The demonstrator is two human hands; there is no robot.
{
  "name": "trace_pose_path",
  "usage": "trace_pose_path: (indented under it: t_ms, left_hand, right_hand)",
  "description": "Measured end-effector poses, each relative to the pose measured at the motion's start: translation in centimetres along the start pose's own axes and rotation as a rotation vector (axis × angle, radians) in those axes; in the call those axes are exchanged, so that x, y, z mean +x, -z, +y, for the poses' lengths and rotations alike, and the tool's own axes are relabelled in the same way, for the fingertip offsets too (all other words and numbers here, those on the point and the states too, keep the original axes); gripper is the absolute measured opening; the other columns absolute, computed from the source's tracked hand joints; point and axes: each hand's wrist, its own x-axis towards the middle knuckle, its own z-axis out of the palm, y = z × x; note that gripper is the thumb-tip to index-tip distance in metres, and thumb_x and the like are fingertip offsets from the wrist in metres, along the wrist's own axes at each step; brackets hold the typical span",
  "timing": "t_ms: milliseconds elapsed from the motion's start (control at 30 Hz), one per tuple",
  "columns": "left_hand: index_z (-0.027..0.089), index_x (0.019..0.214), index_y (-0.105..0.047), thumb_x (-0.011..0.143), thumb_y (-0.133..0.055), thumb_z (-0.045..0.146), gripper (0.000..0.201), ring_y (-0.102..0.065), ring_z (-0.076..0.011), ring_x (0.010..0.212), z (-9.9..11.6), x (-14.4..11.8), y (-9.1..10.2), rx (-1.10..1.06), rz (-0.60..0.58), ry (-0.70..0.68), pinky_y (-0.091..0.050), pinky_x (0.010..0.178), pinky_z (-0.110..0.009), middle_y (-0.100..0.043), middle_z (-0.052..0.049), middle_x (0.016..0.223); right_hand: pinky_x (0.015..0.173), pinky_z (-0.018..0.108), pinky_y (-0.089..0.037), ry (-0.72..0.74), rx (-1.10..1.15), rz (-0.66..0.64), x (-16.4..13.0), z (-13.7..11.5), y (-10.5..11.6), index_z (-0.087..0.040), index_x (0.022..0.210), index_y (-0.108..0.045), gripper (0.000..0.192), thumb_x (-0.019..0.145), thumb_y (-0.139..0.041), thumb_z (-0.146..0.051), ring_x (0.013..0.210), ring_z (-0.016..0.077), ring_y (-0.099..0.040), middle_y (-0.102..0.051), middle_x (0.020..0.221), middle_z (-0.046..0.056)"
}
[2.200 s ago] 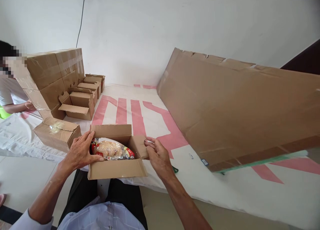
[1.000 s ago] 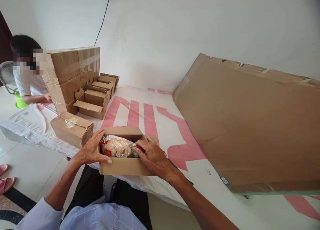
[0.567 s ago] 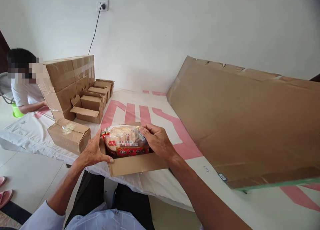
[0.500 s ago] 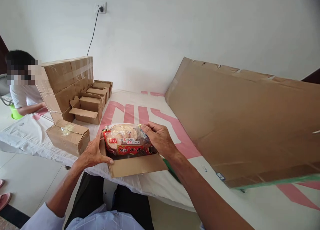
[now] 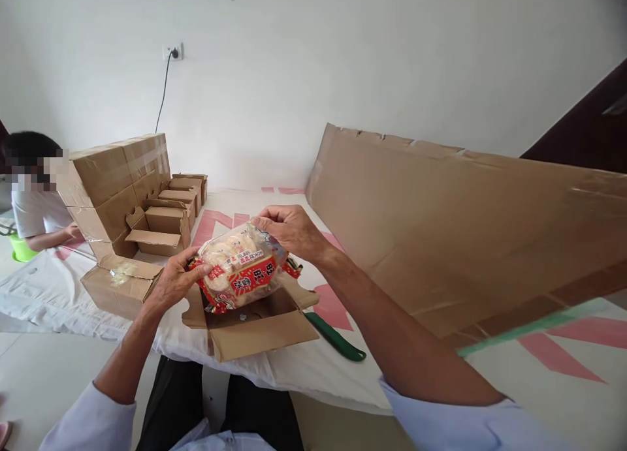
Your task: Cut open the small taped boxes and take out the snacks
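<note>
Your left grip (image 5: 174, 278) is closed on the left end of the snack pack (image 5: 240, 265), thumb across its face; your right grip (image 5: 291, 229) pinches the far upper edge. Pack sits tilted over the open carton (image 5: 267, 337); contact with it unclear. Judged light, film slick and yielding, contents brittle: hold by the ends, don't squeeze the middle. Green handle (image 5: 337, 339) lies just right of the carton, taped box (image 5: 117, 284) left of it.

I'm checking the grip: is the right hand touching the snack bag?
Touching: the head view shows the right hand pinching the snack bag at its upper edge.
</note>
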Motion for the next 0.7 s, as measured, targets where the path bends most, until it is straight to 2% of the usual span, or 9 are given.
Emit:
trace_pose_path:
  t_ms: [67, 167, 233, 300, 367, 433, 533, 600, 700]
  left_hand:
    - [0.016, 0.109, -0.079, 0.078, -0.089, 0.047, 0.045, -0.071, -0.0174, 0.080, -0.5, 0.3, -0.3, -0.054, 0.151, -0.001, -0.058, 0.072, -0.025, -0.079, -0.003, 0.094]
    - [0.016, 0.099, -0.076, 0.069, -0.093, 0.054, 0.052, -0.069, -0.0143, 0.070, -1.3, 0.6, -0.9, -0.247, 0.379, 0.033, -0.059, 0.066, -0.026, -0.077, -0.002, 0.086]
    - [0.016, 0.096, -0.072, 0.062, -0.096, 0.057, 0.059, -0.069, -0.0145, 0.066, -1.4, 0.9, -1.5, -0.392, 0.446, 0.065, -0.061, 0.063, -0.028, -0.077, -0.001, 0.084]
    - [0.016, 0.095, -0.069, 0.058, -0.098, 0.058, 0.063, -0.071, -0.0151, 0.066, -1.5, 1.2, -2.0, -0.487, 0.455, 0.076, -0.062, 0.062, -0.028, -0.077, -0.002, 0.085]
    - [0.016, 0.095, -0.069, 0.061, -0.096, 0.059, 0.062, -0.073, -0.0158, 0.069, -1.7, 1.4, -2.2, -0.525, 0.423, 0.085, -0.063, 0.062, -0.027, -0.077, -0.004, 0.088]
    - [0.015, 0.095, -0.070, 0.064, -0.095, 0.059, 0.059, -0.074, -0.0167, 0.069, -2.3, 1.4, -1.8, -0.518, 0.342, 0.140, -0.063, 0.059, -0.026, -0.078, -0.006, 0.088]
    - [0.013, 0.091, -0.072, 0.057, -0.101, 0.053, 0.060, -0.073, -0.0171, 0.065, -3.6, 1.6, -0.6, -0.501, 0.254, 0.244, -0.062, 0.052, -0.024, -0.077, -0.007, 0.084]
    - [0.012, 0.090, -0.072, 0.053, -0.104, 0.047, 0.060, -0.074, -0.0169, 0.067, -4.5, 2.0, 0.0, -0.512, 0.273, 0.254, -0.063, 0.052, -0.023, -0.077, -0.007, 0.085]
    - [0.014, 0.091, -0.072, 0.058, -0.103, 0.041, 0.053, -0.075, -0.0163, 0.072, -5.6, 2.9, 0.4, -0.528, 0.313, 0.239, -0.065, 0.057, -0.022, -0.078, -0.006, 0.089]
  right_hand:
    - [0.060, 0.029, -0.050, -0.002, 0.040, 0.052, 0.7, 0.9, 0.4, -0.018, 0.078, -0.067, 0.055, 0.073, -0.080, -0.071, 0.067, 0.0163, -0.058, -0.066, 0.073, 0.003]
    - [0.077, 0.036, -0.059, -0.031, 0.125, 0.224, 0.6, 2.8, 0.4, -0.021, 0.105, -0.068, 0.063, 0.069, -0.083, -0.072, 0.096, 0.0242, -0.069, -0.074, 0.106, 0.009]
    - [0.083, 0.039, -0.062, -0.111, 0.240, 0.202, -0.1, 4.1, -0.5, -0.025, 0.120, -0.065, 0.070, 0.070, -0.085, -0.070, 0.112, 0.0276, -0.069, -0.071, 0.127, 0.011]
    - [0.082, 0.041, -0.064, -0.204, 0.420, 0.008, -0.8, 5.1, -2.0, -0.027, 0.123, -0.065, 0.067, 0.075, -0.081, -0.072, 0.115, 0.0297, -0.070, -0.070, 0.134, 0.011]
    - [0.079, 0.042, -0.065, -0.263, 0.585, -0.150, -1.2, 5.9, -3.6, -0.026, 0.118, -0.069, 0.064, 0.079, -0.075, -0.077, 0.110, 0.0310, -0.073, -0.074, 0.128, 0.011]
    - [0.076, 0.041, -0.065, -0.285, 0.663, -0.153, -1.1, 6.6, -4.8, -0.025, 0.112, -0.071, 0.063, 0.079, -0.073, -0.079, 0.104, 0.0308, -0.075, -0.078, 0.119, 0.011]
    - [0.072, 0.036, -0.064, -0.278, 0.691, -0.081, -0.4, 7.5, -5.5, -0.026, 0.112, -0.071, 0.061, 0.078, -0.077, -0.077, 0.099, 0.0280, -0.076, -0.080, 0.115, 0.008]
    - [0.070, 0.034, -0.063, -0.283, 0.696, -0.112, -0.2, 8.2, -5.7, -0.027, 0.115, -0.071, 0.061, 0.080, -0.075, -0.077, 0.095, 0.0258, -0.075, -0.080, 0.114, 0.007]
    - [0.071, 0.033, -0.063, -0.308, 0.670, -0.201, -0.2, 9.2, -6.1, -0.028, 0.120, -0.071, 0.057, 0.082, -0.078, -0.070, 0.095, 0.0241, -0.075, -0.079, 0.116, 0.006]
